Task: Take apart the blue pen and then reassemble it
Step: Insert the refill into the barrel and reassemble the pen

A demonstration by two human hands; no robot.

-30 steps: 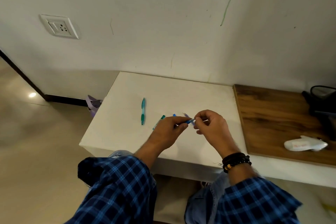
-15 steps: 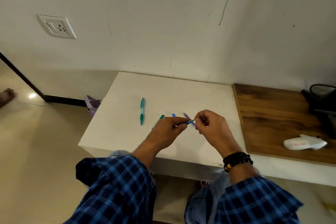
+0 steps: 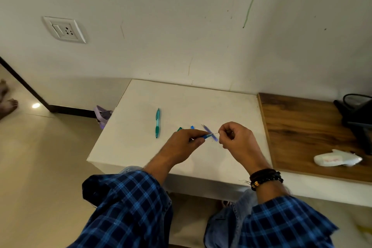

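white table [image 3: 141,143], wooden counter [image 3: 302,127], scuffed wall [image 3: 181,26], tiled floor [image 3: 40,157]

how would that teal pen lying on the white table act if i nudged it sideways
The teal pen looks round and slim, so it would probably roll. What seems to be a clip along its upper half may stop it after part of a turn. It lies alone on the smooth white table, and looks light enough to skid easily.

teal pen [image 3: 157,123] lying on white table [image 3: 201,102] | wall socket [image 3: 64,30] | white object [image 3: 337,160] on wooden surface [image 3: 306,127]
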